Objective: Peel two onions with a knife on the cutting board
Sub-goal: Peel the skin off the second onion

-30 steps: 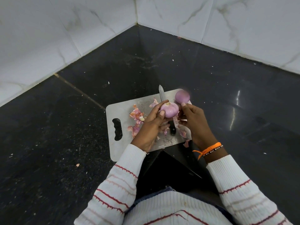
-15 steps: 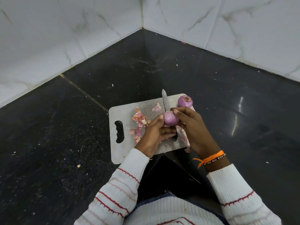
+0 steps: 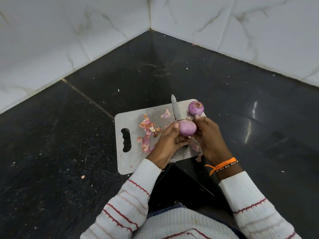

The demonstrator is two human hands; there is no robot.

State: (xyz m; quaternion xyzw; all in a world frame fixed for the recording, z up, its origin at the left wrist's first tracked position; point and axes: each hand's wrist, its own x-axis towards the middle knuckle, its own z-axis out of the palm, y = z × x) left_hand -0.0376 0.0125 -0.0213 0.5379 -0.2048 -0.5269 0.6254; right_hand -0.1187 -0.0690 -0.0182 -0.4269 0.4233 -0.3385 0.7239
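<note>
A pale purple onion (image 3: 187, 128) is held just above the steel cutting board (image 3: 126, 121). My left hand (image 3: 168, 144) curls round its left side and my right hand (image 3: 209, 138) grips its right side. The knife (image 3: 174, 107) lies on the board behind the onion, blade pointing away; its handle is mostly hidden under my hands. A second peeled onion (image 3: 196, 107) sits at the board's far right corner. Pink onion skins (image 3: 147, 133) lie scattered on the board left of my hands.
The board rests on a dark speckled stone counter (image 3: 69, 135) in a corner of white marble-tiled walls (image 3: 86, 31). A skin scrap (image 3: 83, 176) lies on the counter to the left. The counter's front edge runs just under my wrists.
The onion has turned in my hands, its smooth side facing up now. Both hands have stayed over the board's right half. The knife and far onion have not moved.
</note>
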